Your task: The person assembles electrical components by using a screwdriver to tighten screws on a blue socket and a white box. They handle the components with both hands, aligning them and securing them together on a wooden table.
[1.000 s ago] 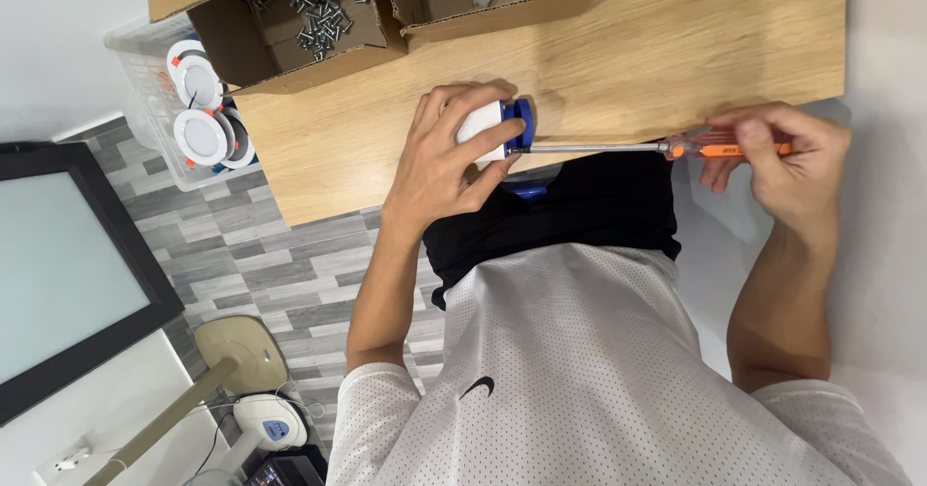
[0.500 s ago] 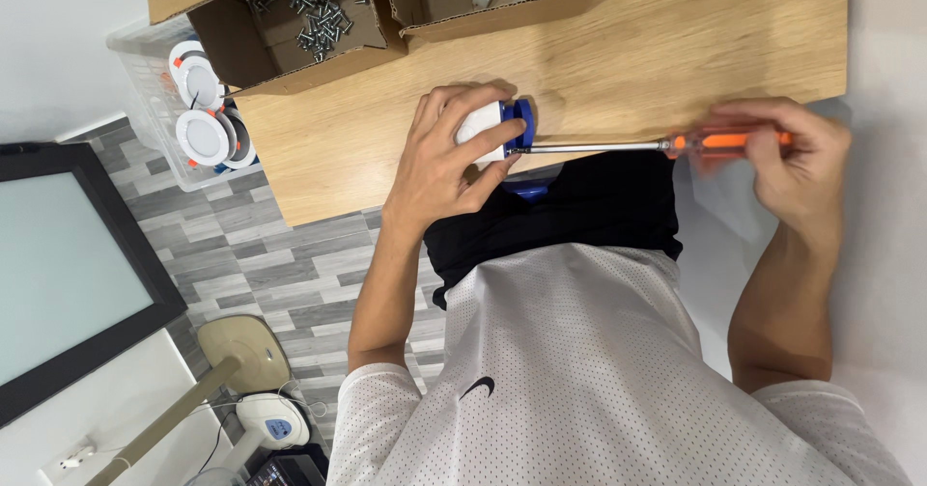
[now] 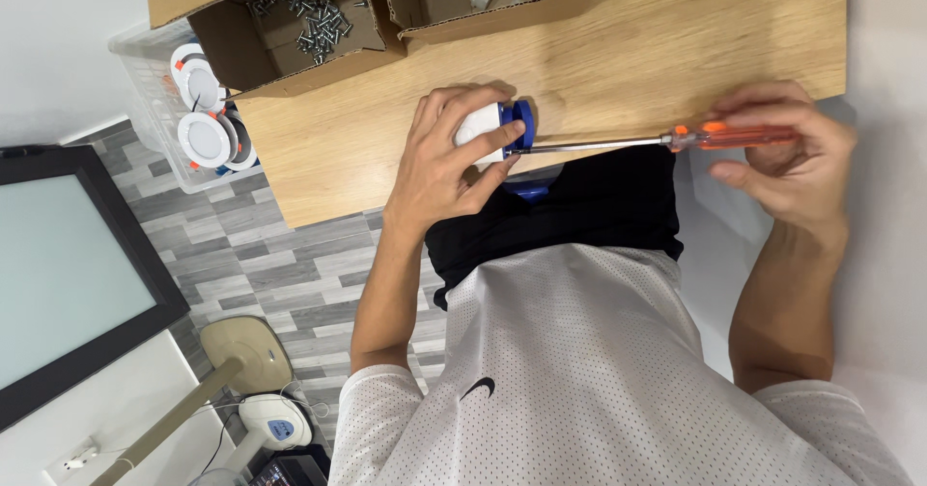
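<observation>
Left hand (image 3: 449, 163) grip closed round a white-and-blue round fitting (image 3: 494, 129), pinning it at the tabletop (image 3: 618, 52) edge so it can't turn. Right hand (image 3: 787, 153) grip closed on an orange-handled screwdriver (image 3: 676, 140), shaft level, tip touching the blue end. Farther off: cardboard box of screws (image 3: 314, 13), clear bin of round white fittings (image 3: 198, 110).

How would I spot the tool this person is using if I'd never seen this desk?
Start at the wooden tabletop. At its near edge the right hand grips a screwdriver with a clear orange handle. Its long thin metal shaft points at the white and blue part in the left hand; nothing else nearby is orange-handled.
</observation>
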